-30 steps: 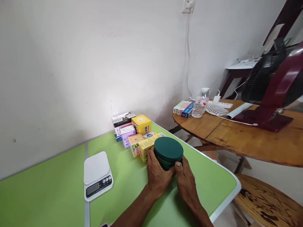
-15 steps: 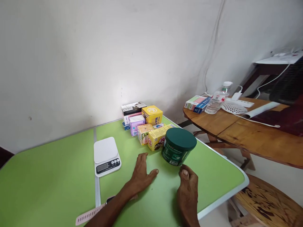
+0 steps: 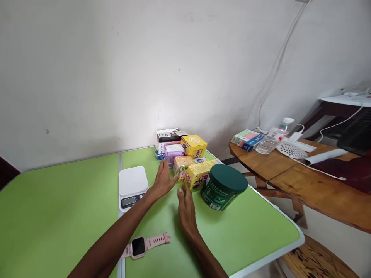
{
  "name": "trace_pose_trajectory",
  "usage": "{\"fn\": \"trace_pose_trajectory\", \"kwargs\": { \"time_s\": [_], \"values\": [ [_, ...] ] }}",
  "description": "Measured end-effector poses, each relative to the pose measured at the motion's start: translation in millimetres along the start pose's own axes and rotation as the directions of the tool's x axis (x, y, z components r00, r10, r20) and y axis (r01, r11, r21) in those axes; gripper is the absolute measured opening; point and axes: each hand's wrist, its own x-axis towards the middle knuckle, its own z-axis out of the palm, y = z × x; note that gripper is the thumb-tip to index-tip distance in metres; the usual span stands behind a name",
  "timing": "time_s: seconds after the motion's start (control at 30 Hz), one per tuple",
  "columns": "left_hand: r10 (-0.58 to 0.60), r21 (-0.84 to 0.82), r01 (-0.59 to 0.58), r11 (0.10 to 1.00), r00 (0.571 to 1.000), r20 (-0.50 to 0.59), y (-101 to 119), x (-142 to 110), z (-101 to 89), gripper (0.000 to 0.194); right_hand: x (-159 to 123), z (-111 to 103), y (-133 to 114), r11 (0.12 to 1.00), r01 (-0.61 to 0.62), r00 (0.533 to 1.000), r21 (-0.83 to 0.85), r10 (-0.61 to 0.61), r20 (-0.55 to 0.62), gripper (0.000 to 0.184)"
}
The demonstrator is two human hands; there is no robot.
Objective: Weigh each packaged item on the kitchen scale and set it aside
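Note:
My left hand (image 3: 162,181) reaches forward over the green table (image 3: 58,208), fingers stretched out, its tips at a small yellow-orange box (image 3: 182,165). My right hand (image 3: 186,208) hovers just behind it, fingers straight and together, close to a longer yellow box (image 3: 198,174). A dark green round tub (image 3: 223,187) stands alone to the right of both hands. Behind the yellow boxes sits a cluster of cartons: a purple box (image 3: 174,150), a yellow cube box (image 3: 194,145) and a black-and-white box (image 3: 168,134).
A white kitchen scale (image 3: 132,187) lies left of my left arm. A pink smartwatch (image 3: 142,246) lies near the front edge. To the right stands a round wooden table (image 3: 304,177) with a water bottle (image 3: 272,137), coloured boxes, a power strip and cables.
Both hands let go of the green tub, drew back, then moved left and forward to the yellow boxes. The camera swung left, bringing the pink watch into view.

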Motion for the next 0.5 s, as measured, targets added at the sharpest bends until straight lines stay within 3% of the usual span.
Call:
{"fn": "trace_pose_trajectory", "kwargs": {
  "time_s": [0.17,0.33,0.5],
  "values": [
    [0.000,0.022,-0.002,1.000,0.998,0.060,-5,34,17.6,0.087,29,21,23,0.988,0.144,0.989,-0.047,-0.144,-0.010,0.081],
    [-0.031,-0.032,0.031,0.999,1.000,0.001,-12,46,35.1,0.068,29,27,37,0.985,0.150,0.988,-0.088,-0.152,-0.018,0.084],
    [-0.115,0.019,0.117,0.993,0.990,-0.079,-8,42,31.1,0.053,29,27,41,0.977,0.174,0.982,-0.120,-0.182,-0.057,0.080]
  ]
}}
